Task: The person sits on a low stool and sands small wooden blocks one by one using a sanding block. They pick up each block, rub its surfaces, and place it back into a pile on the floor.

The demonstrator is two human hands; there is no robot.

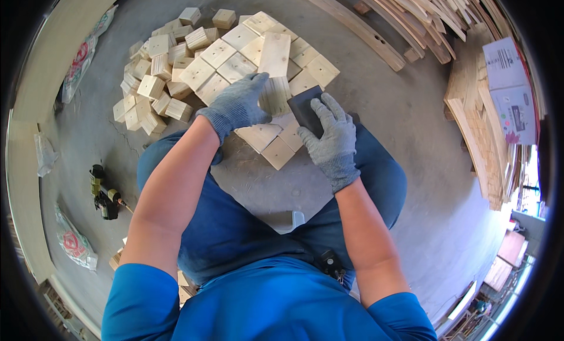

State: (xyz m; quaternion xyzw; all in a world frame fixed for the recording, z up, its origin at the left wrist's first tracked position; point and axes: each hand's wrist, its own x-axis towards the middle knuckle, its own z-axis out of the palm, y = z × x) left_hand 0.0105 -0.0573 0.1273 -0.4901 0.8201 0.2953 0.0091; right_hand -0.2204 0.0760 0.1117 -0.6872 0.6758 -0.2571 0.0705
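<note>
My left hand [238, 106], in a grey knit glove, grips a pale wooden block [275, 54] that stands above the other blocks. Its thumb and fingers close on the block's left side. My right hand [333, 138], gloved the same way, is wrapped round a dark grey, flat rectangular sanding block [306, 110]. That tool is just right of the wooden block; whether the two touch I cannot tell. Under and around both hands, square wooden blocks [218, 53] lie side by side in a flat patch on the floor.
Loose wooden blocks [160, 45] are heaped left of the patch. A cordless drill [104, 194] lies on the floor at left, near a plastic bag [75, 238]. Long boards [352, 29] are stacked at the far right, with a white carton [510, 91] on stacked wood.
</note>
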